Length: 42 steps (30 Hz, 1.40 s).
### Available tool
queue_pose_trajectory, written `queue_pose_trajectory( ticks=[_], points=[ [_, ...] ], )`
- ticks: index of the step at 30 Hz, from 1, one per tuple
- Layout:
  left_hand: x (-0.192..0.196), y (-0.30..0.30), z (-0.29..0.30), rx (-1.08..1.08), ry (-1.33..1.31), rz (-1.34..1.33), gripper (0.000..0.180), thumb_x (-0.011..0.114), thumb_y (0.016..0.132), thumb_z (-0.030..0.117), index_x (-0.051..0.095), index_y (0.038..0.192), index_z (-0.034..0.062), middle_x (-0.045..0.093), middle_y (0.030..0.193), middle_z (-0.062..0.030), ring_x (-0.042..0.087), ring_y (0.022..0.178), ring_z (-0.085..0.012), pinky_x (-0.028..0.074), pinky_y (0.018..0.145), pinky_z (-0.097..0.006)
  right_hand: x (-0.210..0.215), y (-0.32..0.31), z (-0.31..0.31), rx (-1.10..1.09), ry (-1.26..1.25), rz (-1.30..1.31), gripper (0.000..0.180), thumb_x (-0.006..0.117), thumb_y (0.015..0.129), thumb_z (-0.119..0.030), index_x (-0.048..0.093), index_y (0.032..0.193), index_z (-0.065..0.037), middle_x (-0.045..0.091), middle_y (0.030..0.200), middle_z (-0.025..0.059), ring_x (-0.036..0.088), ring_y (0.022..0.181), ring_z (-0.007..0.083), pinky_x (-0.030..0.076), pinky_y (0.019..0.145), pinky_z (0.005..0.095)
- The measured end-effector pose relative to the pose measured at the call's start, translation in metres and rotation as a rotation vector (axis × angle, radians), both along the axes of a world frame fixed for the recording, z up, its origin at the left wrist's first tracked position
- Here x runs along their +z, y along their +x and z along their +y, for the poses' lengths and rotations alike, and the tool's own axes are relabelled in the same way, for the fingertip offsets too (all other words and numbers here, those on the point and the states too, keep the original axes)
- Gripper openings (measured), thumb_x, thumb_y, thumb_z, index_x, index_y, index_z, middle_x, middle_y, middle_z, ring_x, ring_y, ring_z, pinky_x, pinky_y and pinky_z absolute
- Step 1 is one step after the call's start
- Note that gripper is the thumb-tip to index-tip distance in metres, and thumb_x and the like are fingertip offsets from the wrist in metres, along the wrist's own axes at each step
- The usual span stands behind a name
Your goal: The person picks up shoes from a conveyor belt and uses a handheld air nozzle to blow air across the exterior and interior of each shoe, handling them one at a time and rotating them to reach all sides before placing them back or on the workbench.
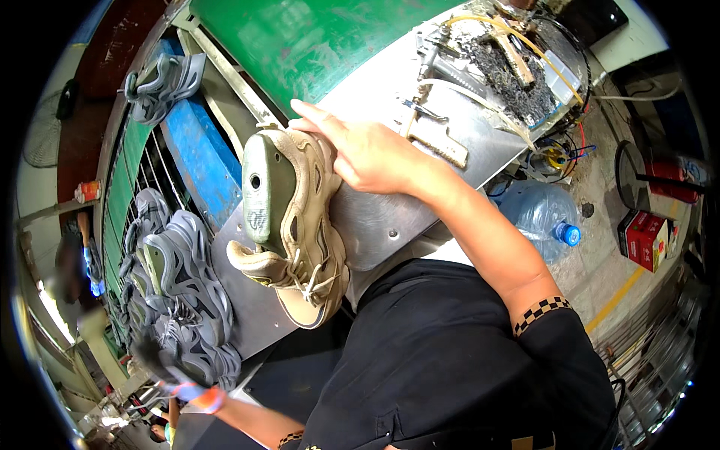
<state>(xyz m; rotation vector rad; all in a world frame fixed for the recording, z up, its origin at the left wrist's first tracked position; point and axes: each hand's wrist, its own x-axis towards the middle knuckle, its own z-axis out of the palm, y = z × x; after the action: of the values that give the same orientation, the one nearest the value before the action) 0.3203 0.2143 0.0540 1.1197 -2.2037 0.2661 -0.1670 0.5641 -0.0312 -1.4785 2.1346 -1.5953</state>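
Observation:
A beige lace-up sneaker (304,217) with a green shoe last (259,195) inside sits at the corner of the metal table, its toe toward me. My right hand (367,154) grips its heel end, the fingers reaching over the far side. Out to the lower left, my left hand (161,364) looks dark, as if gloved, with an orange and blue band at the wrist. Motion smears its fingers. It is beside a cluster of grey sneakers (187,270) on the left.
A green conveyor belt (337,37) runs along the far side. Spray guns (435,139) and hoses lie on the metal table (382,225). Another grey sneaker (165,82) rests near a blue rail (199,154). A large water bottle (536,217) and red box (643,240) are at right.

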Motion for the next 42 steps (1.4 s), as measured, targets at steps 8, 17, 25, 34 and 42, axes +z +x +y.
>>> queue_pose_trajectory(
  ticks=[8, 17, 25, 34, 42],
  points=[
    [-0.025, -0.257, 0.24, -0.546, 0.903, 0.106, 0.099, 0.087, 0.063, 0.023, 0.032, 0.141, -0.0047, 0.046, 0.137, -0.0178, 0.048, 0.123, -0.0236, 0.037, 0.105, -0.034, 0.013, 0.011, 0.055, 0.031, 0.106, 0.327, 0.063, 0.063, 0.07, -0.002, 0.048, 0.131, -0.004, 0.06, 0.106, 0.0158, 0.058, 0.095, 0.0338, 0.048, 0.082, 0.0424],
    [-0.008, -0.464, 0.19, -0.753, 1.102, 0.717, 0.044, 0.06, 0.089, 0.015, 0.052, 0.129, -0.0017, 0.059, 0.116, -0.0053, 0.058, 0.103, -0.0148, 0.043, 0.093, -0.028, -0.004, -0.013, 0.118, -0.222, 0.029, 0.186, 0.052, 0.067, 0.071, -0.004, 0.054, 0.121, -0.002, 0.059, 0.109, 0.0151, 0.059, 0.104, 0.0329, 0.05, 0.09, 0.0403],
    [-0.036, -0.845, 0.271, -0.703, 1.211, 0.763, 0.06, 0.058, 0.088, 0.02, 0.033, 0.141, 0.0063, 0.048, 0.136, -0.016, 0.052, 0.119, -0.0286, 0.041, 0.102, -0.036, 0.007, -0.01, 0.126, -0.285, 0.107, 0.113, 0.044, 0.062, 0.075, -0.002, 0.054, 0.118, 0.001, 0.063, 0.107, 0.0183, 0.063, 0.096, 0.0385, 0.05, 0.088, 0.0493],
    [0.022, -0.552, 0.066, -0.851, 0.497, -0.215, 0.081, 0.069, 0.076, 0.059, 0.05, 0.135, 0.0074, 0.058, 0.129, -0.0163, 0.058, 0.114, -0.0304, 0.048, 0.095, -0.037, 0.008, -0.009, 0.126, -0.268, 0.195, 0.178, 0.043, 0.056, 0.079, -0.002, 0.05, 0.121, 0.007, 0.059, 0.114, 0.0205, 0.055, 0.11, 0.042, 0.045, 0.096, 0.0527],
    [0.016, -0.055, 0.071, -0.097, 0.502, -0.274, 0.101, 0.084, 0.065, 0.045, 0.037, 0.14, -0.0041, 0.056, 0.129, -0.0219, 0.051, 0.123, -0.0343, 0.039, 0.106, -0.04, 0.007, -0.002, 0.103, -0.402, 0.324, 0.18, 0.05, 0.065, 0.082, -0.006, 0.05, 0.13, 0.001, 0.052, 0.128, 0.0203, 0.049, 0.121, 0.0369, 0.038, 0.104, 0.045]
  ],
)
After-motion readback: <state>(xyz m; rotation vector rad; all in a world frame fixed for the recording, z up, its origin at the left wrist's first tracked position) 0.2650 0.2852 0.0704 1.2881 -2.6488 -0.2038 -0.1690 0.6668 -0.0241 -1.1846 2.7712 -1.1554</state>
